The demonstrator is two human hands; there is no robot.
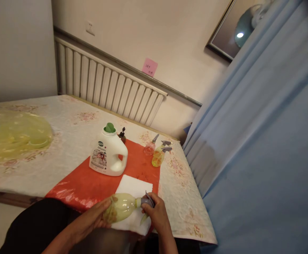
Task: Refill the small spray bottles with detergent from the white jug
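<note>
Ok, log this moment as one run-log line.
left hand: holding yellow spray bottle, base end | right hand: on grey spray head | bottle: sideways, over white cloth | white jug: upright, red sheet

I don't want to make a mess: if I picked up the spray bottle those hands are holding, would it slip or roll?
The spray bottle might slip, since it looks smooth and shiny. Laid down, its round body could roll, though the grey head sticking out may stop it.

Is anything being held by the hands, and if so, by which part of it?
Yes: a pale yellow-green spray bottle. The left hand holds its base end; the right hand grips its grey spray head.
</note>
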